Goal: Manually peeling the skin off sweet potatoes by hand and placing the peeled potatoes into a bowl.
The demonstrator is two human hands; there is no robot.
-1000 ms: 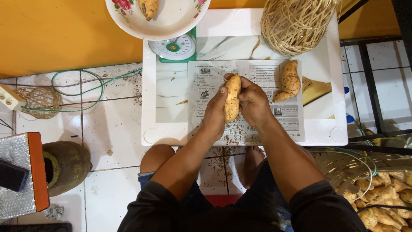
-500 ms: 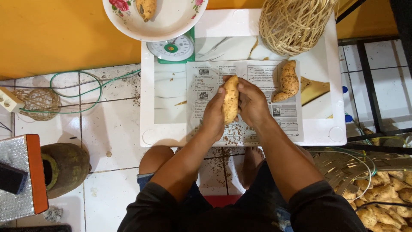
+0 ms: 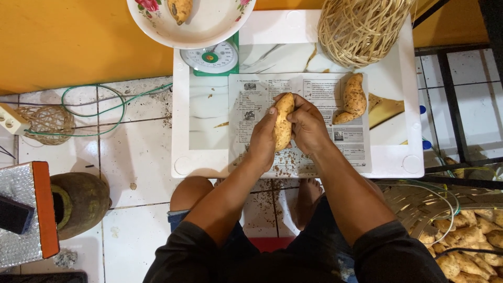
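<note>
While both of your hands close around one orange-brown sweet potato (image 3: 283, 122), your left hand (image 3: 262, 141) wraps it from the left and your right hand (image 3: 306, 126) from the right, so each grip is shut on that tuber. You hold it upright, lengthwise away from you, just above a printed paper sheet (image 3: 251, 99). That sheet lies on a low white bench (image 3: 183, 131). Dark crumbs of soil (image 3: 285, 167) are scattered on the sheet below the sweet potato, toward you. To the right of the sweet potato, a second tuber (image 3: 352, 98) rests on the same sheet, well apart from your hands. Beyond the sweet potato, a small kitchen scale (image 3: 212, 57) carries a white floral bowl (image 3: 209, 26), which holds another tuber (image 3: 179, 9). Beyond and right of the sweet potato stands a woven rattan basket (image 3: 361, 29). Farther right and nearer you, a heap of tubers (image 3: 471, 243) lies on the floor.
</note>
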